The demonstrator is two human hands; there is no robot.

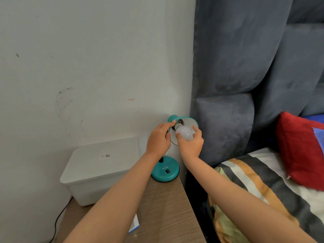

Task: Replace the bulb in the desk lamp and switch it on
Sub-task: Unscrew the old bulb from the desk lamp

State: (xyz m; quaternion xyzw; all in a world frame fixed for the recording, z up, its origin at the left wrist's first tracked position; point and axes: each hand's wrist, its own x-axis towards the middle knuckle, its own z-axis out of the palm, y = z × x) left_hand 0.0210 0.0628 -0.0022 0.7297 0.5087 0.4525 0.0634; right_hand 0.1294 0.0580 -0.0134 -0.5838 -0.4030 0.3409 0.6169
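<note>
Woodgrain table [168, 207]; right hand [190, 146] gripping round frosted bulb [185, 133].

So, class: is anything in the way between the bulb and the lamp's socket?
Nothing visible. The right hand holds the bulb with its base already at the socket inside the teal shade. The left hand grips the shade's neck, beside the path and not across it.

Bulb [184, 133]: frosted, smooth. Lamp base [164, 171]: glossy teal. Surface [164, 207]: matt wood grain. Headboard [245, 58]: napped cloth.
</note>
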